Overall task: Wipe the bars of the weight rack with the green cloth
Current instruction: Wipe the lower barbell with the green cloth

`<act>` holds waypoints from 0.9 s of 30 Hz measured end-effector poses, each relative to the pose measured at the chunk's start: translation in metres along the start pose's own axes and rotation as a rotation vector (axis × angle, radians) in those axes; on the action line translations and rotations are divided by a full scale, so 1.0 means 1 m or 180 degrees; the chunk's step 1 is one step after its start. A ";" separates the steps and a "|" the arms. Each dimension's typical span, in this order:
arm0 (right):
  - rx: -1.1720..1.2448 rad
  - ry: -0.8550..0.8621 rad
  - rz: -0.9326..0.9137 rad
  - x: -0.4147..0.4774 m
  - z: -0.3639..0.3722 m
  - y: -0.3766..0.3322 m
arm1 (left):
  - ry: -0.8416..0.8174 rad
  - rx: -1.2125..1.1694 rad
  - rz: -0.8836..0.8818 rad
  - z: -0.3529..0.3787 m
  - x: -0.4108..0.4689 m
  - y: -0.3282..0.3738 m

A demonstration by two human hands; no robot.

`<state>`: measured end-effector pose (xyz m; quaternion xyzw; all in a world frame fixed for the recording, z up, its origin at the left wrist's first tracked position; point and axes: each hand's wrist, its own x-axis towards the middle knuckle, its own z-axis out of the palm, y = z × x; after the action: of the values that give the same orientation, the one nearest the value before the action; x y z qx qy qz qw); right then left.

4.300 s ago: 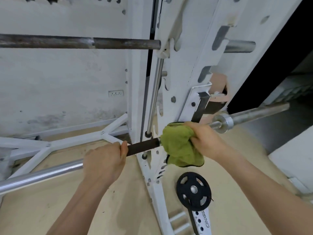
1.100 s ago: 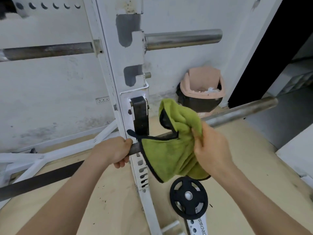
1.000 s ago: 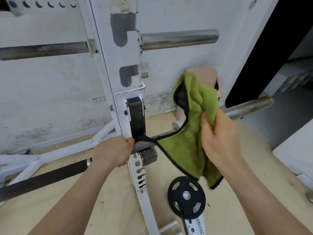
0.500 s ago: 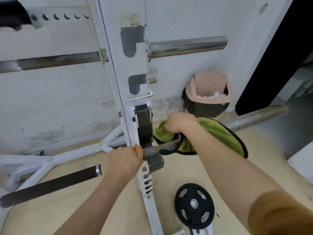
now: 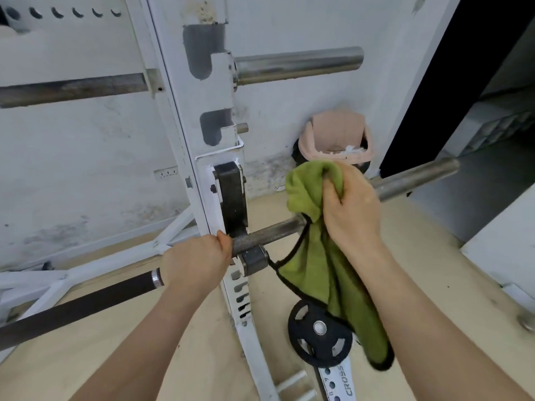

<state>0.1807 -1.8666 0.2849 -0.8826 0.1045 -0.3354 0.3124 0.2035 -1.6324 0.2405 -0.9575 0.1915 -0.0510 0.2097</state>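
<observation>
A long steel barbell (image 5: 269,233) runs from the lower left to the right, resting in a black hook on the white rack upright (image 5: 214,215). My left hand (image 5: 197,260) grips the bar just left of the upright. My right hand (image 5: 351,209) holds the green cloth (image 5: 315,273) bunched over the bar to the right of the upright, and the cloth's black-edged tail hangs down below it. A second steel bar (image 5: 298,65) sits higher on the rack, with a rusty part (image 5: 72,89) to the left.
A black weight plate (image 5: 320,335) hangs low on the rack near the wooden floor. A pink bin (image 5: 337,137) stands against the white wall behind the bar. The rack's white base struts (image 5: 86,270) spread at the lower left. A dark doorway opens at the right.
My right hand came back from close by the upright to farther right along the bar, with the cloth gathered and hanging again. My left hand kept its grip beside the upright.
</observation>
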 end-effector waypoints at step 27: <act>-0.0206 -0.0761 0.0049 -0.006 0.028 0.053 | 0.1425 -0.2232 0.0585 0.004 -0.011 0.004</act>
<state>0.1961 -1.8924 0.2330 -0.9251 0.0840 -0.2219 0.2966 0.1931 -1.6301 0.2346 -0.9151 0.3226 -0.1706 -0.1717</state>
